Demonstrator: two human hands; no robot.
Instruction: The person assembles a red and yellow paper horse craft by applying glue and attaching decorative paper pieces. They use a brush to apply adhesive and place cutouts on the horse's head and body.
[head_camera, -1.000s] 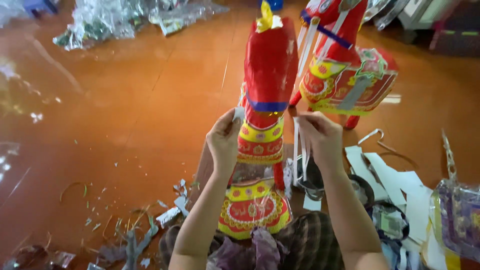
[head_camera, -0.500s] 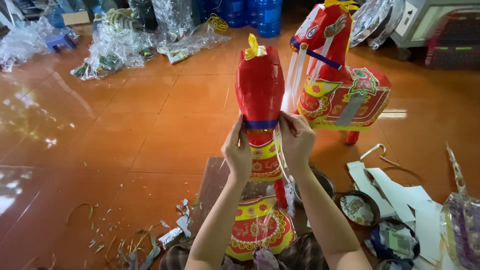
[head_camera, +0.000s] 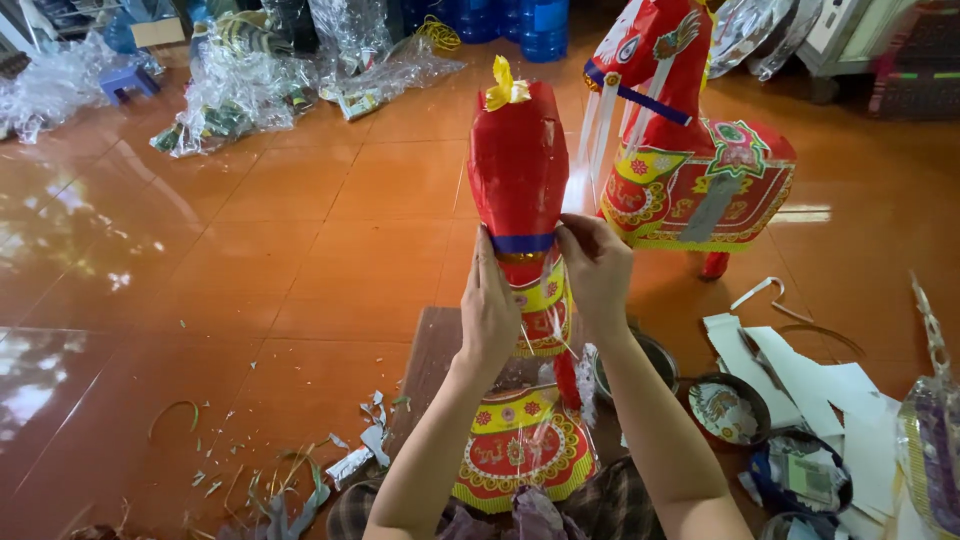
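Observation:
I hold a red paper horse (head_camera: 520, 180) upright in front of me, seen from behind, with a yellow tuft on top and a blue band around its neck. My left hand (head_camera: 490, 310) grips the left side of the neck just below the blue band. My right hand (head_camera: 597, 270) presses the band on the right side. The horse's yellow and red patterned body (head_camera: 520, 450) rests near my lap. A second, finished red paper horse (head_camera: 700, 150) stands on the floor behind it, to the right.
Small bowls (head_camera: 728, 408) and white paper strips (head_camera: 800, 370) lie on the floor at my right. Paper scraps (head_camera: 300, 470) litter the floor at my left. Piles of clear plastic wrap (head_camera: 250, 90) and blue bottles (head_camera: 530, 25) stand at the back on the orange tiles (head_camera: 250, 260).
The view has tilted up, so more of the far floor shows. Both hands have slid up the horse's neck from the patterned chest to the blue band.

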